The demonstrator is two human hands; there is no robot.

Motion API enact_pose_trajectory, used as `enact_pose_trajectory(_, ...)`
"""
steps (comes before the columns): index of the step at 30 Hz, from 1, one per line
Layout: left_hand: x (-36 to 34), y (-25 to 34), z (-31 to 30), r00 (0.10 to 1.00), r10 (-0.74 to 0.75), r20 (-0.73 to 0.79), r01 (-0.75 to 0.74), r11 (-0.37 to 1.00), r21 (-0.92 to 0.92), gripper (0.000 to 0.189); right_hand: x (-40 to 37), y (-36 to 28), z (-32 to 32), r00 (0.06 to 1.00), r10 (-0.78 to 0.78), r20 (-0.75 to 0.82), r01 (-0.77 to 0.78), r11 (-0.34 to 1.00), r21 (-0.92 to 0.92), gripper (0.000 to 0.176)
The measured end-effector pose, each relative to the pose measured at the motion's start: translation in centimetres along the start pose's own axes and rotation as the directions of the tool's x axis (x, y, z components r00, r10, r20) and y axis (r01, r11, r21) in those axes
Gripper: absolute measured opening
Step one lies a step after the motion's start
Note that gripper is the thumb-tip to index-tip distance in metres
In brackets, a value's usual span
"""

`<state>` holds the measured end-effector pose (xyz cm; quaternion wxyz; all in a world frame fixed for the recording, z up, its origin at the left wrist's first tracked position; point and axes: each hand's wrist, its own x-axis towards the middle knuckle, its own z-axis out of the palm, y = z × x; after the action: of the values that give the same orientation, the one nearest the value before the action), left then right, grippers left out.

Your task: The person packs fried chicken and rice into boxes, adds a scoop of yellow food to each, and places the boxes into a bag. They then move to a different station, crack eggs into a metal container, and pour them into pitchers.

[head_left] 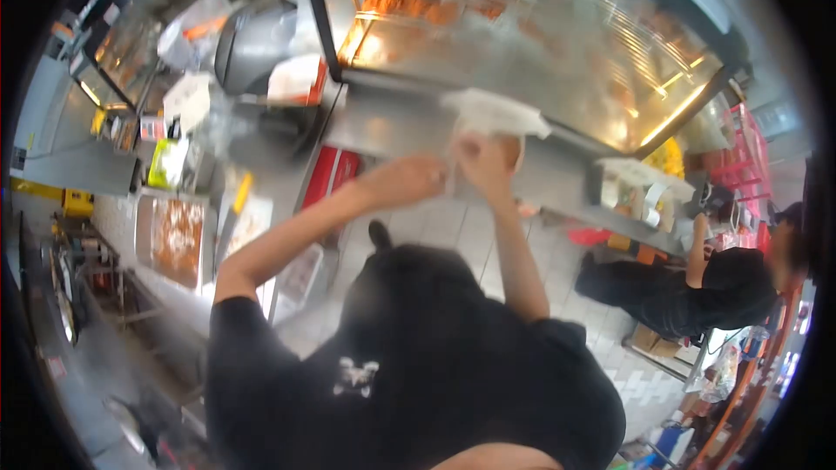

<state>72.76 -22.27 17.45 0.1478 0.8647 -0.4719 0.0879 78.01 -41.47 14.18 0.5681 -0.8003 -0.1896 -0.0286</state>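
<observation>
Both of my hands are in front of the heated display cabinet (557,61), close together over its steel ledge (379,122). My left hand (420,177) is closed, its fingers drawn together and blurred; whatever they pinch is too small to make out. Just to its right, my right hand (483,159) has curled fingers against a pale, thin wrapping. Above and behind that hand lies a white paper-like piece (496,111), with a brownish rounded thing (509,150) beneath it, partly hidden by the hand.
Left of me, a metal tray (178,244) holds orange-brown food beside a yellow-handled tool (243,193). A red box (329,176) is below the ledge. White boxes (640,187) stand on the right. A co-worker in black (714,287) is at the far right, near a pink rack (740,161).
</observation>
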Motion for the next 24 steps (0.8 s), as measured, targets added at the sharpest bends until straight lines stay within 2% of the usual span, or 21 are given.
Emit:
enact_pose_trajectory(1,0.7,0.8,-0.1,0.999,0.030,-0.032,-0.032,0.997,-0.074,0.016,0.1,1.1,0.1,0.999,-0.036,0.021,0.037,0.999,-0.034,0.012)
enact_pose_trajectory(2,1.5,1.7,-1.4,0.975,-0.123,0.187,0.166,0.957,-0.237,0.013,-0.1,1.5,0.0,0.997,-0.063,0.049,0.066,0.996,-0.068,0.011)
enact_pose_trajectory(3,2.2,2.2,-2.7,0.877,-0.234,0.419,0.391,0.855,-0.341,0.013,-0.3,0.9,-0.2,0.998,-0.032,0.058,0.036,0.996,-0.076,0.011)
enact_pose_trajectory(4,2.1,1.1,-1.6,0.885,-0.226,0.407,0.371,0.870,-0.325,0.013,-0.5,0.4,-0.3,0.997,0.006,0.074,0.000,0.997,-0.082,0.011)
enact_pose_trajectory(6,0.5,-2.3,2.6,0.818,-0.141,0.557,0.555,0.446,-0.702,0.018,-0.6,-0.9,-0.6,0.998,-0.027,0.053,0.033,0.993,-0.115,0.011)
enact_pose_trajectory(7,0.2,-3.0,3.2,0.820,-0.142,0.554,0.551,0.457,-0.698,0.018,-0.7,-1.4,-0.5,0.998,-0.037,0.046,0.043,0.989,-0.142,0.012)
enact_pose_trajectory(9,0.0,-3.9,3.1,0.572,-0.218,0.791,0.820,0.195,-0.539,0.026,-0.3,-1.3,0.3,0.995,-0.080,0.058,0.086,0.991,-0.100,0.012)
enact_pose_trajectory(10,-0.4,-3.9,3.2,0.571,-0.218,0.792,0.820,0.205,-0.534,0.026,-0.3,-1.1,0.8,0.991,-0.112,0.074,0.117,0.991,-0.059,0.012)
enact_pose_trajectory(12,-0.4,-3.5,2.7,0.720,-0.186,0.668,0.680,0.378,-0.628,0.032,-0.3,-1.0,1.6,0.986,-0.095,0.137,0.096,0.995,-0.001,0.011)
enact_pose_trajectory(13,-0.8,-3.7,2.9,0.722,-0.184,0.667,0.676,0.392,-0.624,0.032,-0.2,-0.9,2.0,0.980,0.022,0.198,-0.044,0.993,0.107,0.011)
enact_pose_trajectory(14,-1.5,-4.0,3.5,0.640,-0.250,0.727,0.768,0.182,-0.614,0.034,-0.4,-0.6,2.4,0.953,0.130,0.272,-0.190,0.960,0.207,0.012)
enact_pose_trajectory(15,-2.0,-3.9,4.0,0.544,-0.293,0.786,0.814,-0.044,-0.579,0.037,-0.6,0.2,2.7,0.954,0.125,0.274,-0.196,0.948,0.250,0.015)
enact_pose_trajectory(16,-2.4,-3.5,4.6,0.545,-0.294,0.785,0.814,-0.040,-0.580,0.037,-1.1,0.8,3.2,0.955,0.122,0.272,-0.193,0.949,0.250,0.015)
enact_pose_trajectory(17,-2.9,-3.1,4.9,0.535,-0.360,0.764,0.832,0.065,-0.552,0.041,-1.5,0.6,4.1,0.976,0.130,0.174,-0.183,0.924,0.335,0.015)
enact_pose_trajectory(18,-4.8,-4.8,9.1,0.588,-0.357,0.726,0.809,0.289,-0.513,0.048,-1.9,0.5,4.6,0.987,0.144,0.077,-0.163,0.895,0.416,0.015)
enact_pose_trajectory(19,-6.7,-6.5,13.2,0.638,-0.352,0.685,0.745,0.507,-0.433,0.054,-2.8,-0.3,4.5,0.987,0.143,0.080,-0.163,0.895,0.416,0.015)
enact_pose_trajectory(20,-8.5,-8.1,17.2,0.685,-0.346,0.641,0.651,0.685,-0.326,0.061,-3.6,-1.9,4.1,0.997,0.082,-0.007,-0.076,0.953,0.295,0.013)
enact_pose_trajectory(21,-7.2,-5.6,12.5,0.700,-0.433,0.568,0.690,0.206,-0.694,0.063,-4.0,-2.8,4.1,0.996,0.003,-0.092,0.012,0.986,0.164,0.012)
enact_pose_trajectory(22,-5.7,-2.8,8.4,0.689,-0.498,0.527,0.322,-0.441,-0.838,0.065,-4.7,-2.6,4.4,0.995,-0.005,-0.101,0.022,0.985,0.171,0.012)
enact_pose_trajectory(23,-4.7,-1.4,6.9,0.691,-0.550,0.469,0.057,-0.605,-0.794,0.067,-5.8,-2.1,4.6,0.999,-0.046,0.002,0.045,0.998,0.053,0.011)
enact_pose_trajectory(24,-3.9,-0.6,6.5,0.678,-0.607,0.413,-0.121,-0.647,-0.753,0.069,-6.3,-1.6,4.7,0.992,-0.068,0.109,0.076,0.995,-0.066,0.010)
